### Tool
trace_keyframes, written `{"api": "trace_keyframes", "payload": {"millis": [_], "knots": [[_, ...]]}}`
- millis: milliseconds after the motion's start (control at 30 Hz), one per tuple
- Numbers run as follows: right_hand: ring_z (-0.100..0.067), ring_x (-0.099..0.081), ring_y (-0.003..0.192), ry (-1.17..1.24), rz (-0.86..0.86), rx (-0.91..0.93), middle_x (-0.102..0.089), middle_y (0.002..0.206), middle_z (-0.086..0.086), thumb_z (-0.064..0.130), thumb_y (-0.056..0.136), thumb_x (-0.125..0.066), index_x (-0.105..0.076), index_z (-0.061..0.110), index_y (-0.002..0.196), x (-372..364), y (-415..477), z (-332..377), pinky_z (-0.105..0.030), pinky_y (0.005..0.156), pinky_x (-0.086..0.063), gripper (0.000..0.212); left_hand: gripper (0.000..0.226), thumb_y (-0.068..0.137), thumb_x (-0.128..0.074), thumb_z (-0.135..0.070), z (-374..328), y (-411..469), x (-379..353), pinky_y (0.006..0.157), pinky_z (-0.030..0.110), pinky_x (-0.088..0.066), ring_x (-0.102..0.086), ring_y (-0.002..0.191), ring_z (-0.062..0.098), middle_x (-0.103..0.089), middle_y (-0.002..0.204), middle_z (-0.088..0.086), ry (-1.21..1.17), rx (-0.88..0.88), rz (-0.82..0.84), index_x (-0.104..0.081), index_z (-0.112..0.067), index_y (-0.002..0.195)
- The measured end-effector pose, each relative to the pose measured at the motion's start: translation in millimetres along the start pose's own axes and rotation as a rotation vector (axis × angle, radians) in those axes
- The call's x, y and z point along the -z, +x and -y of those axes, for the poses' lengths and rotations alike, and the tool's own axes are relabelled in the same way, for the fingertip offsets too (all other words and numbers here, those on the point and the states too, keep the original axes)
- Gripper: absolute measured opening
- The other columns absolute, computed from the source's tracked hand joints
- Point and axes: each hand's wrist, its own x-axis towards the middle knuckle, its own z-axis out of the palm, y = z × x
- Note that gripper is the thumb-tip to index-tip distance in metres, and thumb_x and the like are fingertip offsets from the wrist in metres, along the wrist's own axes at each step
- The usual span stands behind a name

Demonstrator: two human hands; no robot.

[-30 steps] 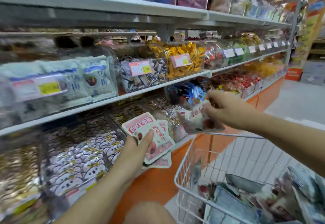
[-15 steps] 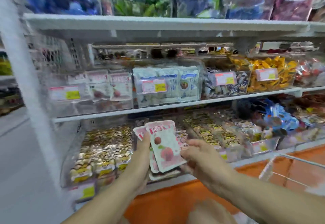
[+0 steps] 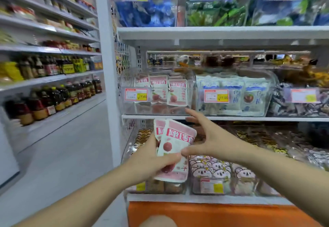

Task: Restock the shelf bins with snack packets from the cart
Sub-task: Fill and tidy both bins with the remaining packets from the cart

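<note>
My left hand (image 3: pixel 153 159) grips a small stack of pink and white snack packets (image 3: pixel 175 141) printed with a red fruit, held upright in front of the lower shelf. My right hand (image 3: pixel 204 137) is beside the stack with fingers spread, its thumb touching the front packet's lower right edge. Just above, on the middle shelf, a clear bin (image 3: pixel 156 109) holds matching pink packets standing behind a red price label. The cart is out of view.
A clear bin of blue and white packets (image 3: pixel 233 95) stands right of the pink bin. Bins of koala-print sweets (image 3: pixel 213 171) fill the lower shelf. A white upright post (image 3: pixel 108 84) bounds the shelf's left end; an aisle with bottle shelves (image 3: pixel 53 95) lies left.
The view has swung left past the cart to the shelf's left end. The packets in my left hand have risen toward the pink bin, and my right hand has opened beside them.
</note>
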Motion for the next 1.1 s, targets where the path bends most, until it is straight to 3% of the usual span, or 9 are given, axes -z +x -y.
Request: {"api": "trace_keyframes", "payload": {"millis": [200, 333, 433, 533, 667, 767, 833, 967, 1100], "knots": [[0.003, -0.062, 0.106, -0.106, 0.032, 0.22, -0.053, 0.13, 0.011, 0.029, 0.071, -0.09, -0.037, 0.043, 0.139, 31.5, 46.9, 35.2, -0.024, 0.091, -0.055, 0.087, 0.06, 0.088, -0.075, -0.03, -53.7, 28.2, 53.7, 0.065, 0.001, -0.042, -0.054, 0.084, -0.026, -0.058, 0.109, -0.023, 0.31, -0.175, 0.028, -0.027, -0.044, 0.12], [-0.005, -0.058, 0.117, -0.129, -0.145, 0.382, -0.045, 0.139, 0.003, 0.039, 0.067, -0.087, -0.034, 0.031, 0.147, 57.1, 84.1, 56.2, -0.022, 0.086, -0.055, 0.097, 0.079, 0.083, -0.074, -0.048, -95.4, 64.2, 89.4, 0.081, 0.018, -0.056, -0.061, 0.102, -0.006, -0.055, 0.126, -0.014, 0.486, -0.324, -0.024, -0.019, -0.044, 0.14], [-0.006, -0.047, 0.123, -0.279, -0.338, 0.487, -0.044, 0.138, -0.005, 0.03, 0.068, -0.089, -0.037, 0.021, 0.147, 75.9, 112.5, 64.6, -0.008, 0.099, -0.04, 0.095, 0.105, 0.082, -0.072, -0.053, -115.0, 101.2, 109.7, 0.106, 0.043, -0.047, -0.055, 0.122, 0.01, -0.041, 0.147, -0.005, 0.643, -0.408, -0.084, 0.012, -0.063, 0.145], [0.003, -0.04, 0.113, -0.388, -0.475, 0.529, -0.045, 0.128, -0.006, 0.016, 0.069, -0.09, -0.043, 0.017, 0.142, 92.0, 136.7, 67.6, 0.004, 0.095, -0.025, 0.087, 0.121, 0.083, -0.073, -0.048, -114.9, 143.3, 119.5, 0.11, 0.047, -0.043, -0.054, 0.128, 0.015, -0.036, 0.156, 0.001, 0.606, -0.439, -0.109, 0.038, -0.07, 0.126], [-0.004, -0.044, 0.114, -0.509, -0.436, 0.441, -0.042, 0.128, -0.002, 0.018, 0.071, -0.087, -0.043, 0.023, 0.141, 104.4, 170.9, 54.7, -0.011, 0.099, -0.036, 0.083, 0.13, 0.088, -0.071, -0.046, -98.2, 194.1, 118.2, 0.105, 0.029, -0.044, -0.064, 0.11, 0.003, -0.048, 0.151, -0.002, 0.518, -0.265, -0.071, 0.053, -0.048, 0.126], [-0.017, -0.048, 0.117, -0.63, -0.331, 0.295, -0.042, 0.122, 0.001, 0.024, 0.068, -0.086, -0.041, 0.025, 0.14, 109.9, 194.0, 42.7, -0.032, 0.103, -0.043, 0.085, 0.125, 0.086, -0.068, -0.057, -79.3, 226.1, 110.5, 0.098, 0.029, -0.046, -0.064, 0.102, 0.009, -0.062, 0.13, -0.004, 0.56, -0.075, 0.04, 0.036, -0.025, 0.148], [-0.023, -0.048, 0.119, -0.737, -0.226, 0.166, -0.045, 0.123, 0.0, 0.031, 0.067, -0.087, -0.039, 0.025, 0.141, 113.4, 207.6, 36.7, -0.044, 0.104, -0.042, 0.088, 0.123, 0.07, -0.066, -0.079, -65.6, 244.6, 104.4, 0.108, 0.038, -0.044, -0.06, 0.116, 0.015, -0.059, 0.134, -0.005, 0.568, 0.013, 0.146, -0.004, -0.022, 0.159], [-0.024, -0.051, 0.119, -0.977, -0.006, -0.019, -0.049, 0.116, 0.008, 0.042, 0.069, -0.087, -0.042, 0.027, 0.135, 114.1, 224.5, 33.0, -0.05, 0.109, -0.034, 0.081, 0.058, 0.091, -0.048, -0.071, -66.5, 256.7, 93.0, 0.093, 0.028, -0.045, -0.056, 0.111, 0.018, -0.058, 0.116, -0.01, 0.686, 0.239, 0.357, -0.058, -0.021, 0.12], [-0.025, -0.053, 0.121, -1.19, 0.094, -0.08, -0.058, 0.116, 0.004, 0.051, 0.075, -0.081, -0.052, 0.022, 0.126, 109.3, 233.2, 35.8, -0.064, 0.114, -0.015, 0.066, 0.058, 0.094, -0.039, -0.07, -65.8, 262.1, 94.3, 0.081, 0.028, -0.048, -0.064, 0.095, 0.019, -0.068, 0.102, 0.001, 0.81, 0.322, 0.437, -0.064, -0.018, 0.09]]}}
